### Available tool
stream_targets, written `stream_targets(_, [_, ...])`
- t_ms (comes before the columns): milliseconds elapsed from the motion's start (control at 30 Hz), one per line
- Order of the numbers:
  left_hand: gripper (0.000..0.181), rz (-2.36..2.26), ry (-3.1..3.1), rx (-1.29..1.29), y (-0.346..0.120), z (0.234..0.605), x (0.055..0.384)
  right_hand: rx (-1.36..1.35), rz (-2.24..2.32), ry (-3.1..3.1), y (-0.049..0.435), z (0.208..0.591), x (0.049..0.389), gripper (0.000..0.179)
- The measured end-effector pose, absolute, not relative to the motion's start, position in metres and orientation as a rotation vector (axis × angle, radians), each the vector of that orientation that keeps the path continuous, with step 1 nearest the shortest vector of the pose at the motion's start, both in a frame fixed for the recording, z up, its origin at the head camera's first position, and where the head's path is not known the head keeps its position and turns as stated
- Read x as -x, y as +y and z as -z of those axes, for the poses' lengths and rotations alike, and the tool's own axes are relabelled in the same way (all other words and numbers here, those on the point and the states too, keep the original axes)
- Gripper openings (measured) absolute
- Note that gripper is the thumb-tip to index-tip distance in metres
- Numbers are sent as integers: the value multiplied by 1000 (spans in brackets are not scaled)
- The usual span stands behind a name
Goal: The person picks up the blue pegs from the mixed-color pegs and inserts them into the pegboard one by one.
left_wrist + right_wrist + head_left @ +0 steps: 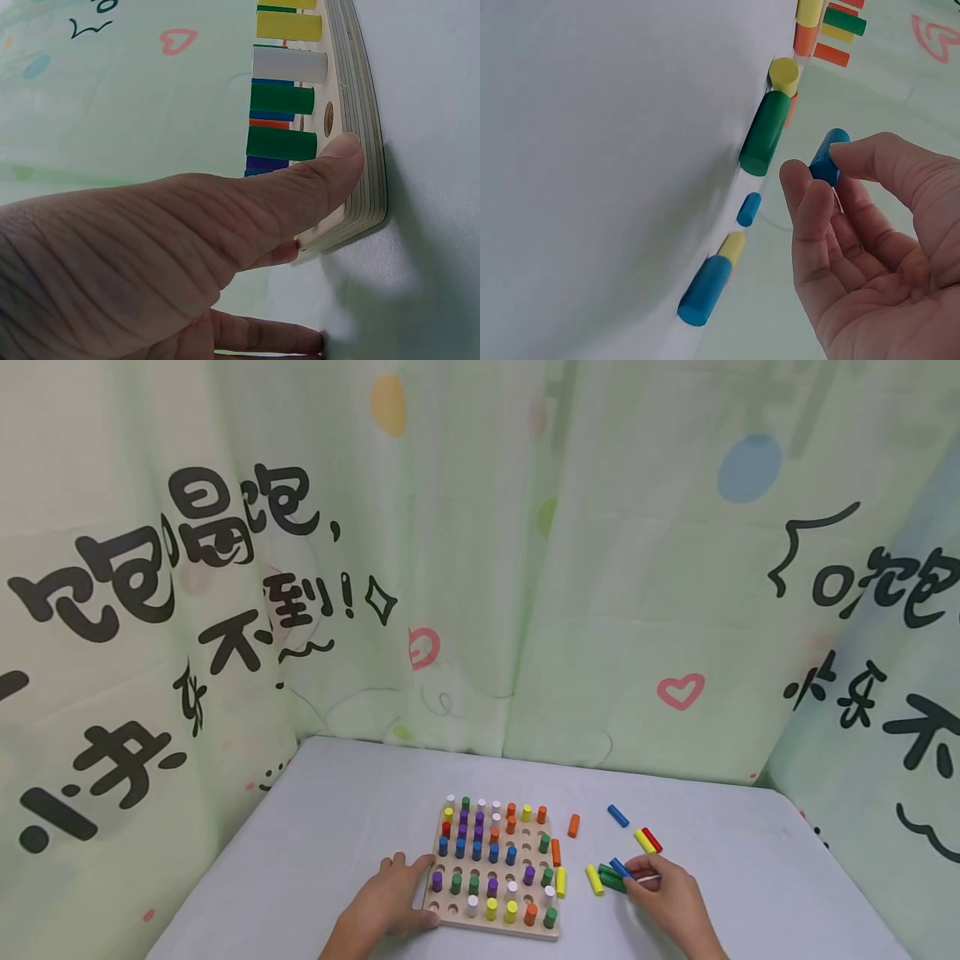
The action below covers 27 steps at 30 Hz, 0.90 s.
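A square wooden pegboard (536, 932) with rows of coloured pegs stands on the table. My left hand (393, 892) rests against its near left corner, thumb laid over the edge and the other fingers stretched along the left side. In the left wrist view that thumb (330, 169) lies beside a green peg (281, 142). To the right of the board, my right hand (663, 889) pinches a blue peg (831, 156) between thumb and fingertips, above the table. Green pegs (611, 878) lie just left of it.
Loose pegs lie right of the board: a yellow peg (594, 880), a blue peg (618, 815), a red peg (652, 840) and an orange peg (573, 825). Another yellow peg (561, 882) lies along the board's right edge. A printed curtain (600, 610) surrounds the white table (352, 793).
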<state>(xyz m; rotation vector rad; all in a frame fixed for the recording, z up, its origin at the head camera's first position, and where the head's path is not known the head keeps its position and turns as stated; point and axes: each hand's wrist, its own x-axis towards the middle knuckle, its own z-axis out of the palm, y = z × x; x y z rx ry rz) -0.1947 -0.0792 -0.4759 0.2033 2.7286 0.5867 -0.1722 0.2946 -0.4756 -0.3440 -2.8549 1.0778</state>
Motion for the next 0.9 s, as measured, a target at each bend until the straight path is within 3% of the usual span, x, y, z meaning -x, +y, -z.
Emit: stream_targets(900, [76,-575,2731,-218,-80,475,195,184,-1224,-2816,245,472,179,12])
